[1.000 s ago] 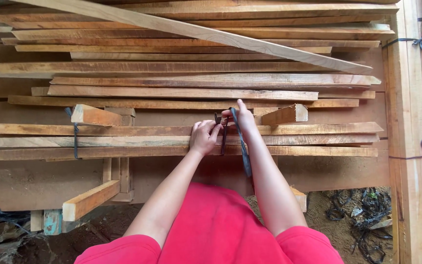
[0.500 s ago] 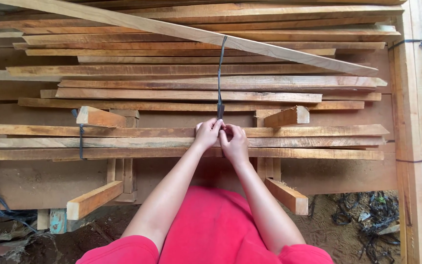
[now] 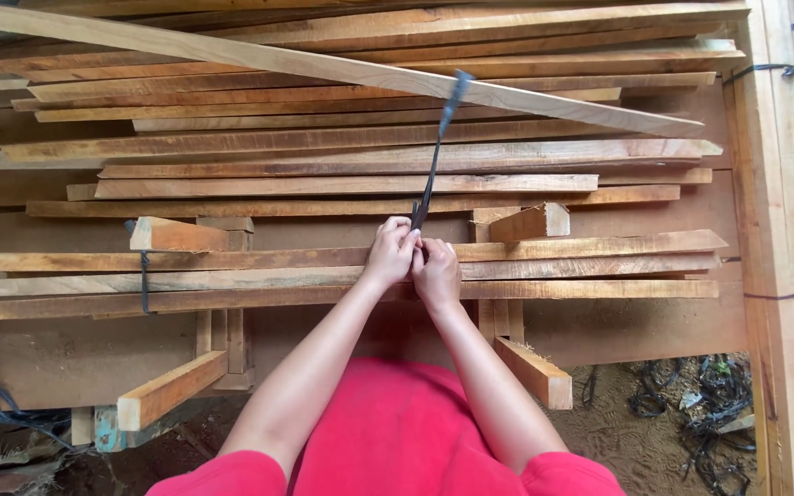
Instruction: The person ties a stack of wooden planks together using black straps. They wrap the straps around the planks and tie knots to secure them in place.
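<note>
Both hands meet over a bundle of long wooden slats [image 3: 553,268] lying across a jig. My left hand [image 3: 392,253] grips the base of a dark strap [image 3: 434,156] whose free end stretches up and away over the plank stack. My right hand [image 3: 436,274] pinches the same strap just beside it, at the slats' top face. The strap's tip is blurred.
A second dark tie [image 3: 144,280] wraps the slats at the left. Angled wooden support blocks [image 3: 169,390] [image 3: 533,369] jut out below. Stacked planks [image 3: 369,147] fill the back. Tied lumber bundles [image 3: 783,230] stand at the right. Dark strap scraps [image 3: 691,404] lie on the ground.
The strap hung down by my right forearm a second ago. It now stretches upward over the planks, its end leaning further right. Both hands have closed together on the slats.
</note>
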